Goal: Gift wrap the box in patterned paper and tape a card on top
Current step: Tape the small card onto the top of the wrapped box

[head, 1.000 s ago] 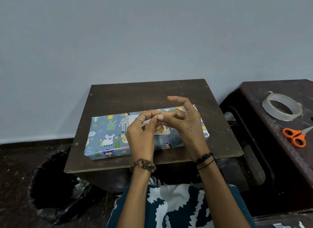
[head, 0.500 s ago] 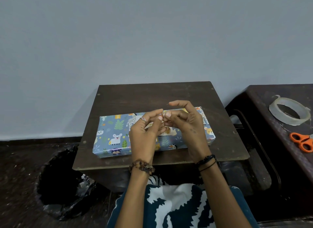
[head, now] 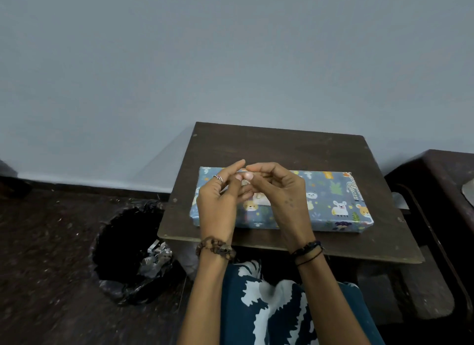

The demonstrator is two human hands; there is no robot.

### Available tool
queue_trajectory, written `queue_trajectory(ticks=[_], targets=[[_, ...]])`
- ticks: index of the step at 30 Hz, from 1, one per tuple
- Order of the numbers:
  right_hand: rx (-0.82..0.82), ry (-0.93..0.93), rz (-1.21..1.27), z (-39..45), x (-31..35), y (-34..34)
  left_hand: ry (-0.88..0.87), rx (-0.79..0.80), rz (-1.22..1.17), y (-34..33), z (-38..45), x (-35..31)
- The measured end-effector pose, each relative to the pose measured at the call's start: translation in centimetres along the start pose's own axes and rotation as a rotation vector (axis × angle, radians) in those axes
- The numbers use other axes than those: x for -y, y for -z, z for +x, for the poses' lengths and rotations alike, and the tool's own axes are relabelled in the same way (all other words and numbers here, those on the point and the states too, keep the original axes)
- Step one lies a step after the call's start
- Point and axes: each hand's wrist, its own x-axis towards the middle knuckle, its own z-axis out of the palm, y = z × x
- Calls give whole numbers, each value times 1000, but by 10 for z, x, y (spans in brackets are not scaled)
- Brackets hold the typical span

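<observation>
Above the wrapped box (head: pixel 320 203), both hands' fingers (head: pixel 232 169) meet curled (what they pinch, I cannot tell)

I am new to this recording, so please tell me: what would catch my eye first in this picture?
First, the left hand and the right hand, raised with their fingertips meeting over the middle of the small dark table. Under them lies the wrapped box, blue paper with cartoon animals. On the floor to the left stands a bin with a black liner.
</observation>
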Motion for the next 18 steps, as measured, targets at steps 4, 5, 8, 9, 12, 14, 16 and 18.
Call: queue_trajectory(ticks=[4,5,8,9,12,14,16,18], targets=[[115,25,58,-3,-6,-41,9,-149,-69,37,4,-12],[149,19,63,-4,-9,-53,22,-195,-102,49,5,-14],[251,-20,19,-9,-20,-96,80,-366,-234,89,9,-18],[293,-26,-14,-12,-24,-112,98,-429,-283,103,10,-19],[390,-34,-180,-19,-38,-156,139,-633,-422,144,15,-14],[411,-24,-364,-21,-51,-183,164,-776,-511,170,21,-4],[420,-21,-505,-18,-66,-206,169,-922,-604,190,30,9],[442,-75,-543,-10,-86,-223,154,-1019,-707,200,37,18]])
